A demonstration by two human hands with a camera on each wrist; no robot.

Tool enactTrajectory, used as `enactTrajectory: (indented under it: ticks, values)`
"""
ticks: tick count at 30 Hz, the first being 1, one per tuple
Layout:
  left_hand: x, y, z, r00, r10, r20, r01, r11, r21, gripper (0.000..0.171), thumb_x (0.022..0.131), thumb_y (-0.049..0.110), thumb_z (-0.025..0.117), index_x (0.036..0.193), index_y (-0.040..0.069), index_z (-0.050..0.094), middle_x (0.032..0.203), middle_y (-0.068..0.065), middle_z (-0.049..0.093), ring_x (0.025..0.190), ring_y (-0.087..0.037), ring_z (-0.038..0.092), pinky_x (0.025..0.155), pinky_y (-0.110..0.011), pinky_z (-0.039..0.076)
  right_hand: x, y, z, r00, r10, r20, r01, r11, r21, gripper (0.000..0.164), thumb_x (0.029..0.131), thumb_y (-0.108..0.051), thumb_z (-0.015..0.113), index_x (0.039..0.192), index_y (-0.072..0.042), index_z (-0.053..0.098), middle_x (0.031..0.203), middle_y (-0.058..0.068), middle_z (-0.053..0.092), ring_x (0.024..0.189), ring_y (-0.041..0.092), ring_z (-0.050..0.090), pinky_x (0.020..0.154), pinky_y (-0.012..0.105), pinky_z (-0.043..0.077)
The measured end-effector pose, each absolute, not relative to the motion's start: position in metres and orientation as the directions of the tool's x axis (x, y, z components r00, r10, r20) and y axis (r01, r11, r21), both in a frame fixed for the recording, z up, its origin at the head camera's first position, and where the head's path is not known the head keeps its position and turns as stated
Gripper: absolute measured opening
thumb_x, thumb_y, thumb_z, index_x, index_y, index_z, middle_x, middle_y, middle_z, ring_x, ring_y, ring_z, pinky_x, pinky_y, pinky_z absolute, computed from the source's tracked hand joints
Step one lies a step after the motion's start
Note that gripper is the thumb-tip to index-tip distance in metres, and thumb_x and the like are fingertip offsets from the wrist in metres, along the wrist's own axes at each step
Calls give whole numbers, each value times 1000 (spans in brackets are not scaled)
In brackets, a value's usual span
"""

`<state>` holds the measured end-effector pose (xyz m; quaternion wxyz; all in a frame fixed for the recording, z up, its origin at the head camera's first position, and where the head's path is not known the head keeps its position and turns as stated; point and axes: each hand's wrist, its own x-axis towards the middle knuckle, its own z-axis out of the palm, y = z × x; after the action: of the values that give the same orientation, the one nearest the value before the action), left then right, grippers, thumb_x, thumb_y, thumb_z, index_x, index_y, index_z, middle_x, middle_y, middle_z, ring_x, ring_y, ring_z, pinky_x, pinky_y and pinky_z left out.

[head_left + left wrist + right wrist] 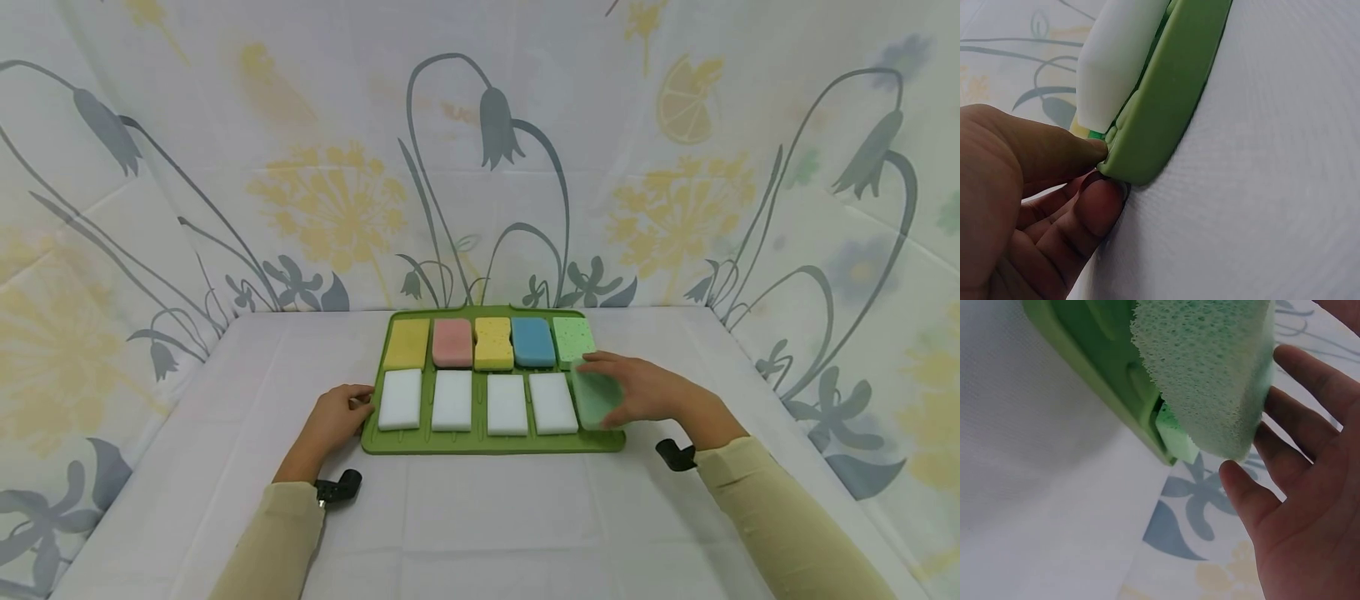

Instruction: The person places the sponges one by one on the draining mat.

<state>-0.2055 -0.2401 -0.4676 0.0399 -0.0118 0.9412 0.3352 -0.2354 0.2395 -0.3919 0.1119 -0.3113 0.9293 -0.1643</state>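
Note:
A pale green sponge [594, 398], porous in the right wrist view, is at the near right corner of the green tray [495, 444]. My right hand [651, 390] holds it from the right with spread fingers, fingertips at its edge. In the right wrist view the sponge [1204, 375] overlaps the tray's ridged slots. My left hand [335, 419] pinches the tray's left rim between thumb and finger. Close by that hand lies a white sponge [400, 399] in the tray's near row.
More white sponges [452, 401] fill the near row. Behind them are a yellow sponge [407, 344], a pink one [452, 342], a notched yellow one [493, 343], a blue one [533, 342] and a light green one [573, 338]. A white cloth [480, 517] covers the table.

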Motion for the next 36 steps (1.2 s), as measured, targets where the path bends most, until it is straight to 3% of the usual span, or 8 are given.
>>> enactTrajectory:
  ticks: [36]
  values:
    - [-205,-240,-467,-997,3,-83,-51,762,645,40,94,18,59,132,3,59,120,-16,64,90,-19,64,65,-26,53,-246,232,-414,-757,-625,-188,-524,754,-396,85,71,-38,82,145,-17,45,156,10,33,141,40,33,108,59,34]
